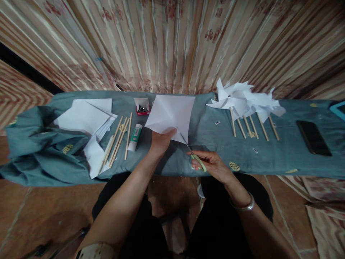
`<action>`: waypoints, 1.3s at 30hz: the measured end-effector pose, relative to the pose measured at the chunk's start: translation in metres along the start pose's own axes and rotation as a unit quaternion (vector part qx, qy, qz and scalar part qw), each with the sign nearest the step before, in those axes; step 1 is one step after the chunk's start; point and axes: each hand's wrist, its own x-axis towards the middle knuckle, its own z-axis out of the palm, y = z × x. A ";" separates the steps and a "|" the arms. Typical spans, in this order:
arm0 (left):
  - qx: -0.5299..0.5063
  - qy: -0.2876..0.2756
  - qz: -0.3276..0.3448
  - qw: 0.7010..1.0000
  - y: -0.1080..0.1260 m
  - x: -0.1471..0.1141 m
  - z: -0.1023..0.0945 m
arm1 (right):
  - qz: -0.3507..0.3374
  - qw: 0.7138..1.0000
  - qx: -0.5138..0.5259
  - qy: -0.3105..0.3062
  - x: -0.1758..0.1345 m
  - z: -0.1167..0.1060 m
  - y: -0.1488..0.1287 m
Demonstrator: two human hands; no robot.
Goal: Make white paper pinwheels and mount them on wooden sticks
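A square sheet of white paper (pixel 172 111) with diagonal creases is held over the middle of the cloth. My left hand (pixel 161 141) grips its near edge, thumb on top and the other fingers hidden beneath. My right hand (pixel 211 162) is closed round the pale green handles of a pair of scissors (pixel 198 162). The blades point up and left and meet the paper's near right corner, close to my left thumb. Whether the blades are apart is too small to tell.
Left of the paper lie a glue stick (pixel 135 137), an open red box of small metal pins (pixel 142 108), wooden sticks (pixel 118 142) and white sheets (pixel 83 115). To the right are several paper pinwheels (pixel 242 97) and a black phone (pixel 314 137). Green cloth (pixel 188 172) covers the narrow table.
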 end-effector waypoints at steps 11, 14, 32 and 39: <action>-0.010 -0.019 -0.009 1.000 0.002 -0.004 0.001 | -0.001 1.000 -0.009 -0.005 0.000 -0.001 0.001; -0.004 -0.022 -0.014 1.000 0.002 -0.006 0.002 | -0.001 1.000 -0.007 -0.004 0.000 0.000 0.000; 0.016 -0.019 -0.012 1.000 0.000 -0.006 0.002 | 0.015 0.999 0.037 0.004 0.001 0.002 0.001; 0.002 -0.023 -0.016 1.000 0.000 -0.006 0.003 | 0.017 1.000 0.022 0.001 0.001 0.000 0.001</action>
